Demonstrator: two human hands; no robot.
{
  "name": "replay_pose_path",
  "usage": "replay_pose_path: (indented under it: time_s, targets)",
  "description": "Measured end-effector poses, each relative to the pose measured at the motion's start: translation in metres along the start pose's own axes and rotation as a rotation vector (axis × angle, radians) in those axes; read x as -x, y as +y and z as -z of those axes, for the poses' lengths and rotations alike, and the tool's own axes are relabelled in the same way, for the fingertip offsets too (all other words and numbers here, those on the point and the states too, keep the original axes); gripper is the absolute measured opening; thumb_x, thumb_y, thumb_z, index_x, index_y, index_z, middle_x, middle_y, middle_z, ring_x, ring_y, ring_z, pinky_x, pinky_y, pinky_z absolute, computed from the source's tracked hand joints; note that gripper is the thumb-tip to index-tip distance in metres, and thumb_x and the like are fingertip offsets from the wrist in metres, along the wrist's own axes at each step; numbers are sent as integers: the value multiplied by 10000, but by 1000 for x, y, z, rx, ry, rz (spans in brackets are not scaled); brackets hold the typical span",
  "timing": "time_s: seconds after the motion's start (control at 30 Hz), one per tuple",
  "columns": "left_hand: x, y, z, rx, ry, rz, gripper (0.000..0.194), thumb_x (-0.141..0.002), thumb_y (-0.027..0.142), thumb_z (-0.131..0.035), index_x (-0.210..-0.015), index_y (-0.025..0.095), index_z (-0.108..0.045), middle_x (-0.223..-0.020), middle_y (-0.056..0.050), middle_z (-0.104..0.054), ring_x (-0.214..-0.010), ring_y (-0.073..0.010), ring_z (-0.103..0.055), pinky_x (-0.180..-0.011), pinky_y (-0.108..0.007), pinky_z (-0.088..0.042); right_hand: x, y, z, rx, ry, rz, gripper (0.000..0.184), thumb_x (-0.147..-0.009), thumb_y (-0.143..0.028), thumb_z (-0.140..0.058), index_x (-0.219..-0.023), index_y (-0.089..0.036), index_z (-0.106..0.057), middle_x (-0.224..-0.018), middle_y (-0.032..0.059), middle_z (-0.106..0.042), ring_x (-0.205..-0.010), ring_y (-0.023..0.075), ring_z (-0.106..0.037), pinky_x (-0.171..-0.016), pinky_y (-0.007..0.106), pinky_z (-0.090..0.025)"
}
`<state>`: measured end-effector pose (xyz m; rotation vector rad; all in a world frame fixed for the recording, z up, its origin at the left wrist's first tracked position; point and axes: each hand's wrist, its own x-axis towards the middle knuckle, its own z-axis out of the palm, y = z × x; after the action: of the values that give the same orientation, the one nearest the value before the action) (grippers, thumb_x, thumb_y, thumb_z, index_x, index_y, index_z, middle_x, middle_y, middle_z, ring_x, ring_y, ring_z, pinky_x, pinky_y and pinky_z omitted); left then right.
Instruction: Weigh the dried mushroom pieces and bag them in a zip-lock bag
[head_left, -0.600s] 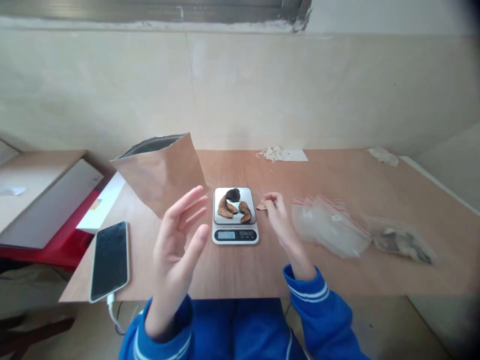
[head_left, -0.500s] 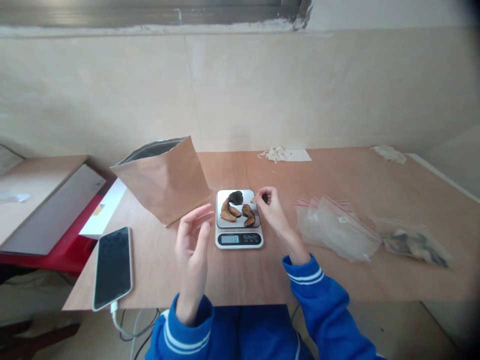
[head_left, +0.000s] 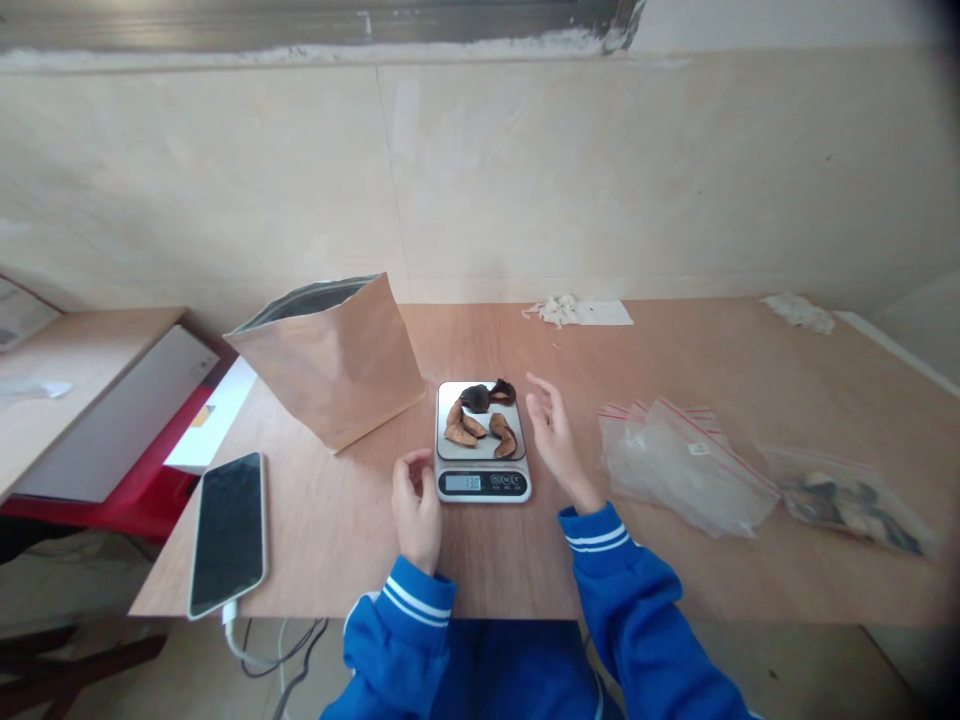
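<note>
1. Brown, curled dried pieces [head_left: 480, 425] heaped on the steel plate of a small kitchen scale [head_left: 483, 482], near the front edge of the bench [head_left: 675, 560], about midway along it.
2. Likely very light, stiff and brittle; best pinched gently at a thick end or curled edge, lifted straight off the smooth plate rather than dragged.
3. Right hand [head_left: 553, 440] just beside the right side of the scale, fingers spread and loosely open, holding nothing, fingertips close to the plate's far right corner.
4. Left hand [head_left: 416, 500] resting on the bench at the scale's front left corner, fingers curled inward, seemingly empty; touching the scale's casing or merely next to it, cannot tell.
5. Lit display on the scale's front; digits too small to read surely.
6. Kraft paper pouch [head_left: 330, 360] standing open toward the back left of the scale, tilted.
7. Dark phone [head_left: 227, 530] lying flat by the front left corner of the bench, cable hanging over the edge.
8. Clear zip bags [head_left: 682, 465] with red strips to the right, and one filled bag [head_left: 847, 497] farther toward the right edge.
9. Crumpled white scraps [head_left: 559, 308] along the back edge.
</note>
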<state>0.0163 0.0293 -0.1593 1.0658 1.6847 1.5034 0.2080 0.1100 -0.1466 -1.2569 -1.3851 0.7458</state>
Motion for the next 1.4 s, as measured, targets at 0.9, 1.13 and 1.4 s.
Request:
replay_pose_path:
  time_s: [0.9, 1.13, 1.4]
  targets:
    - [-1, -6, 0, 49, -105, 6, 230, -912, 227, -443, -1099, 171, -564, -1137, -108, -655, -1044, -199, -637, -953, -380, -496, 32, 10, -13, 43, 79, -50, 602, -973, -581, -301, -1412, -201, -463, -1495, 102, -409, -1417, 215, -326, -1192, 474, -245]
    - [-6, -17, 9, 75, -80, 58, 230, -892, 252, -479, -1102, 168, -525, -1193, -128, -616, -1032, -198, -640, -911, -375, -521, 97, 18, 17, 112, 212, 20, 398, -968, -426, -422, -1217, -185, -618, -1336, 140, -569, -1284, 270, -498, -1102, 540, -370]
    - [-58, -6, 19, -86, -78, -25, 311, -863, 179, -494, -1174, 183, -507, -1219, -117, -608, -1145, -220, -585, -1028, -410, -444, 109, 23, 26, 49, 298, -71, 376, -940, -450, -448, -1078, -172, -660, -1217, 152, -633, -1175, 283, -577, -1026, 526, -457]
